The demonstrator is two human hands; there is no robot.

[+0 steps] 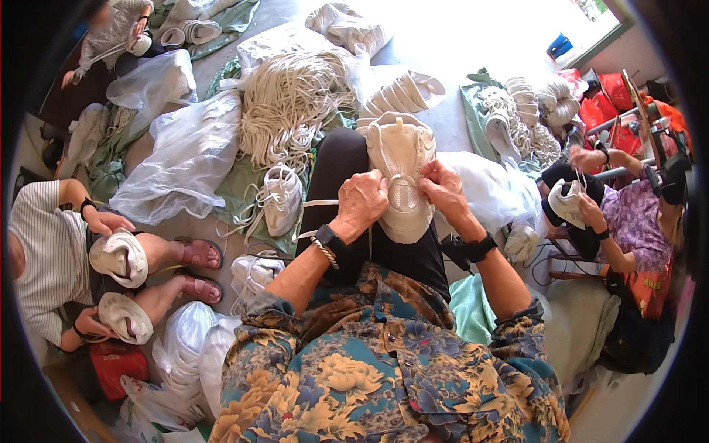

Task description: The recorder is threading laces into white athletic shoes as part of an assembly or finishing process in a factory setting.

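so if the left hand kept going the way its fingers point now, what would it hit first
Probably the right hand. The left hand grips the cream sneaker on the lap, fingers pointing across its laced middle toward the other hand. Depth is unclear, so it may only press further into the shoe.

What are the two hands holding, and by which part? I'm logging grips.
A cream shoe on the lap: left hand and right hand pinch its upper near the toe mesh.
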